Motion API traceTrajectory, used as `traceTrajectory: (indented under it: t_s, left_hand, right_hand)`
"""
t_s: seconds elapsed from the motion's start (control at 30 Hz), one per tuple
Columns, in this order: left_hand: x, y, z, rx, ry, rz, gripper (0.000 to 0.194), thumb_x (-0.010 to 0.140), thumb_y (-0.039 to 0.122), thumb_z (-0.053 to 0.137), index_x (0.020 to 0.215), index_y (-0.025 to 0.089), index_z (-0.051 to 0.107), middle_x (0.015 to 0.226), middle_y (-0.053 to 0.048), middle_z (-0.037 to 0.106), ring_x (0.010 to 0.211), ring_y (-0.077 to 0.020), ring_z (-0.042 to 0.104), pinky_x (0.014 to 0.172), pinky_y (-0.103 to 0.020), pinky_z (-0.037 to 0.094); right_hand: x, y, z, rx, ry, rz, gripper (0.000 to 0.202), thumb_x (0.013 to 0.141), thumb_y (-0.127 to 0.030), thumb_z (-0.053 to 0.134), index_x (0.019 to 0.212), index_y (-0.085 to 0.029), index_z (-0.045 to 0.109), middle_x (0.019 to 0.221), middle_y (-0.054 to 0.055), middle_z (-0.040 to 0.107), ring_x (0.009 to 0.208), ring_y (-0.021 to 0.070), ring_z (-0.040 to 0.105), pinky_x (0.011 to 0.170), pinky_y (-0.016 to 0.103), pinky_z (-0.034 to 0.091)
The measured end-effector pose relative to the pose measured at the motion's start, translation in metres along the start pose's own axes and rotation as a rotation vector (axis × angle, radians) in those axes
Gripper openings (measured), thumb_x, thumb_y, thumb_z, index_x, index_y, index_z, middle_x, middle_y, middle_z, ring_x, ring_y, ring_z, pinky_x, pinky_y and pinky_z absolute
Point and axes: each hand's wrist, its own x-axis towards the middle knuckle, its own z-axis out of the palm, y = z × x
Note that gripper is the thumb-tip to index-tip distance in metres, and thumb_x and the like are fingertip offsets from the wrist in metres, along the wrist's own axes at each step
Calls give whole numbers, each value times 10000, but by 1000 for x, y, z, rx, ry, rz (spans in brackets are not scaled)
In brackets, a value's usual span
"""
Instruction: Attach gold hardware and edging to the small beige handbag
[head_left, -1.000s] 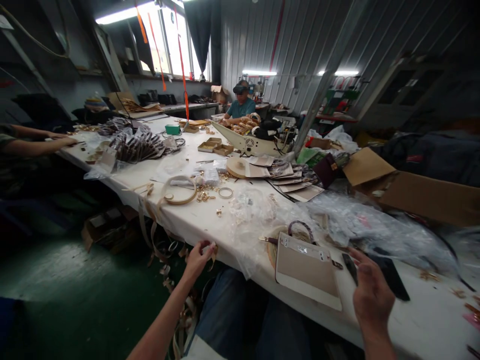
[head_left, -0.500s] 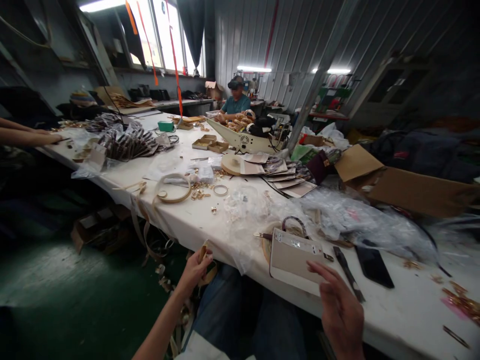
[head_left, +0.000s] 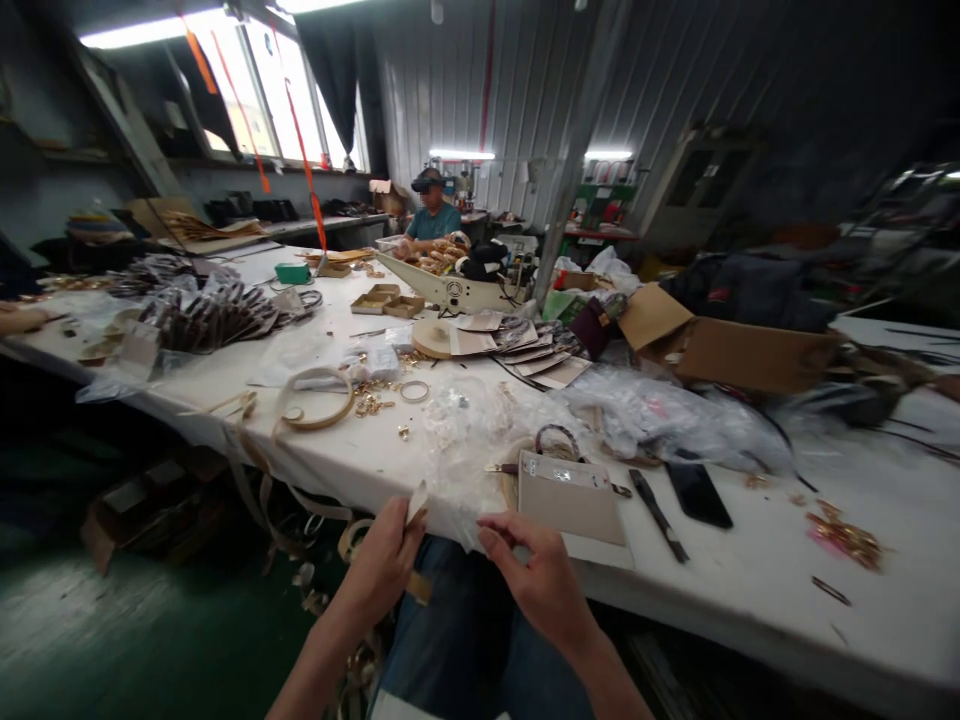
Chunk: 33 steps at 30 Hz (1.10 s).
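My left hand (head_left: 384,555) is closed round a narrow tan strip (head_left: 417,502), perhaps tape. One pale end stands up past the thumb, and a tan length hangs below the fist. To its right, my right hand (head_left: 536,570) is held over my lap with thumb and fingertips pinched together at the table edge. Whatever it may hold is too small to make out. Behind that hand a beige bag panel (head_left: 566,505) lies flat, with a clear strip along its top and a dark loop handle (head_left: 559,435). Crumpled clear plastic (head_left: 459,430) lies beside the panel.
To the right lie a dark flat tool (head_left: 658,515), a phone (head_left: 699,494) and gold hardware (head_left: 847,535). Tape rolls (head_left: 319,398) and stacked panels (head_left: 525,345) sit farther back. Across the table a person (head_left: 433,215) sits by a cream machine (head_left: 450,290). Another person's hand (head_left: 22,318) shows far left.
My right hand has moved left, off the beige panel, towards my left hand, and its fingers have closed into a pinch. My left hand still grips the strip. The view has swung right.
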Motion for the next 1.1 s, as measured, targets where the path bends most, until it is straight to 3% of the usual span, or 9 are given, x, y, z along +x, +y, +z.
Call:
traceTrajectory:
  t_s: [0.13,0.27,0.43,0.53,0.67,0.8,0.9,1.0,1.1]
  left_hand:
    - [7,14,20,225,-51,85,315,1050,488,545,1207,253,685,1214,-131,731,1181,-370,669,1071,-575,504]
    - [10,39,35,218,-177,94,399,1101,388,438,1420,270,647,1349,-128,709,1313,-356,641,1149,-597,464]
    - [21,66,61,176,-206,152,372,1160,420,367,1109,272,705,1184,-113,732,1145,-328,658,1001,-509,446]
    - [26,74,70,108,-248,205,289,1117,381,460,963,274,681,1099,-99,750,1075,-310,672,971,-475,442]
    - [33,83,73,-24,-371,242,288,1058,453,610,845,273,685,962,-71,764,962,-291,692,952,-448,479]
    - [42,90,84,-310,-626,10,466,1007,717,703,973,253,731,909,-71,793,794,-266,729,733,-377,543]
    - [48,94,100,-451,-789,-175,725,910,902,702,1177,228,714,878,-64,811,489,-177,592,493,-310,405]
    - [56,92,118,-382,-747,-158,717,865,923,690,960,212,717,657,-15,683,433,-105,374,477,-297,256]
    - [76,87,134,-283,-716,-94,694,799,917,680,821,225,723,565,4,540,515,-150,426,562,-337,320]
  right_hand:
    - [12,-13,-7,0,26,54,355,1093,-549,770,1197,-241,913,1016,68,874,808,216,749,701,322,584]
    - [11,-13,-20,24,72,82,360,1068,-533,807,1250,-232,888,1146,76,875,797,194,733,729,330,591]
    - [9,-2,-30,-10,128,36,233,1045,-428,846,1156,-226,880,1098,59,855,785,180,708,712,318,555]
    - [6,6,-36,-35,175,-24,203,1107,-395,785,1030,-231,875,986,45,822,801,186,706,723,318,534]
    - [-1,18,-52,-39,213,-70,171,1122,-375,791,1052,-256,891,1032,46,820,865,195,736,753,313,554]
    - [-6,25,-71,-45,236,-80,183,1134,-407,784,1097,-279,909,1079,61,812,966,222,768,824,319,604]
    - [-7,28,-83,-92,266,-107,215,1145,-438,762,1099,-288,910,1066,65,805,952,227,777,822,319,629]
    - [-8,40,-91,-147,329,-157,270,1157,-476,732,1048,-298,904,965,57,806,880,231,796,783,307,659]
    - [-2,68,-90,-141,401,-224,316,1134,-538,749,995,-305,912,894,61,823,781,234,810,709,282,684]
